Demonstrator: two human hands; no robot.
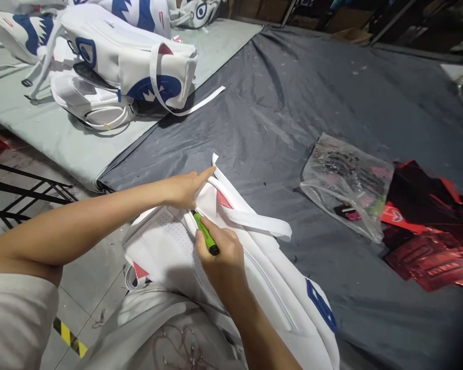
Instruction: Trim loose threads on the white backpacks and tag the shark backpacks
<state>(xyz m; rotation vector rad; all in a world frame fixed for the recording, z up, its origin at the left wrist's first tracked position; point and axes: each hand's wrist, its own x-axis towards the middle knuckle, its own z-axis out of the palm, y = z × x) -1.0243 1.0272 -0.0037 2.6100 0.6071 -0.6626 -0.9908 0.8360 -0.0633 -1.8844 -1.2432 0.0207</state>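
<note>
A white backpack (260, 270) with red tabs and a blue patch lies on its side against my lap and the dark table edge. My left hand (185, 189) is closed on the bag's upper end, its index finger stretched toward the end of a white strap (260, 222). My right hand (224, 257) is closed round a green marker-shaped tool (204, 232) with black ends. The tool's tip meets the white fabric just below my left hand. What the tip touches is too small to make out.
More white and blue backpacks (139, 61) are piled on the pale table (224, 46) at the upper left. On the dark cover (278, 103) lie a clear plastic bag of small parts (347, 180) and red and black packaging (432, 231). A black metal frame (27, 192) stands at left.
</note>
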